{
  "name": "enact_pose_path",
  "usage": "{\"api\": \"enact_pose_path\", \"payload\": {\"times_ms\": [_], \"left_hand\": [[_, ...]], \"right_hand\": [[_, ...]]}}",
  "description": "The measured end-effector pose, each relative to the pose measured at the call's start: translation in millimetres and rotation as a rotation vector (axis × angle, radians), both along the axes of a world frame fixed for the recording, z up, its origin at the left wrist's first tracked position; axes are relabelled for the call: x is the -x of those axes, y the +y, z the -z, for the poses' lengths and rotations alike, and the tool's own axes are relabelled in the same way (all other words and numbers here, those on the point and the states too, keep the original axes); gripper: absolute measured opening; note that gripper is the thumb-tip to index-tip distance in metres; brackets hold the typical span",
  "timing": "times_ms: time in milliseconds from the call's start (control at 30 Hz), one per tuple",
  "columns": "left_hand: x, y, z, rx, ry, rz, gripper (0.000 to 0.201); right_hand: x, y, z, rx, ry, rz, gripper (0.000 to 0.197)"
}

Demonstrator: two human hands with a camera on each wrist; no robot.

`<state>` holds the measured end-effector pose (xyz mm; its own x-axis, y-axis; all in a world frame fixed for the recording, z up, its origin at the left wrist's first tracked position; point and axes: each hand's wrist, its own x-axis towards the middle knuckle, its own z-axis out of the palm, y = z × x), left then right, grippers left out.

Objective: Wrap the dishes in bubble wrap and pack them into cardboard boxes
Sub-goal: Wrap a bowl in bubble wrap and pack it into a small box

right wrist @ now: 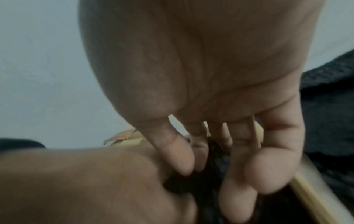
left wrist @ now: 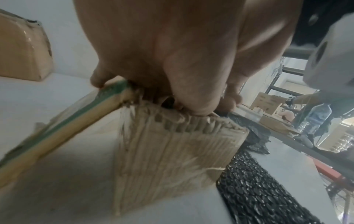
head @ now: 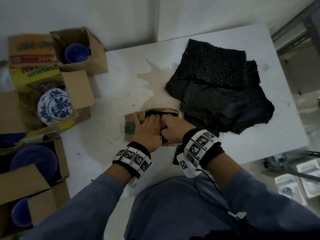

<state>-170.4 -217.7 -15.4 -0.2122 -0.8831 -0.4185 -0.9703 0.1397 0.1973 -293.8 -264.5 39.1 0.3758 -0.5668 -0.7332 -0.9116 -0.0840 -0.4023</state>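
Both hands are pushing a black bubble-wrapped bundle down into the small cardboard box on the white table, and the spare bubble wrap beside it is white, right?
Not quite: the spare bubble wrap is black, as the head view shows. The rest holds: both the left hand and right hand push the black bundle into the small cardboard box on the white table.

A storeroom: metal racking (head: 294, 37), cardboard boxes (head: 81, 51) beside a white table (head: 107, 94).

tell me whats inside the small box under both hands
Black bubble wrap fills the small cardboard box, with the left hand and right hand on it. Any dish inside the wrap is covered.
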Motion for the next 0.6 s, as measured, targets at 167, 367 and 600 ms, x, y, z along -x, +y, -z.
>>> {"api": "enact_pose_path", "payload": {"times_ms": [167, 367, 600], "left_hand": [[1.8, 0.8, -2.9, 0.011, -0.119, 0.039, 0.059], [4.6, 6.6, -5.7, 0.103, -0.157, 0.035, 0.058], [0.1, 13.4, 2.2, 0.120, -0.140, 0.063, 0.062]], "right_hand": [[3.0, 5.7, 4.2, 0.000, 0.046, -0.018, 0.027], [2.9, 1.8, 3.0, 0.008, 0.069, -0.015, 0.027], [4.2, -4.6, -1.8, 0.040, 0.007, 0.040, 0.025]]}}
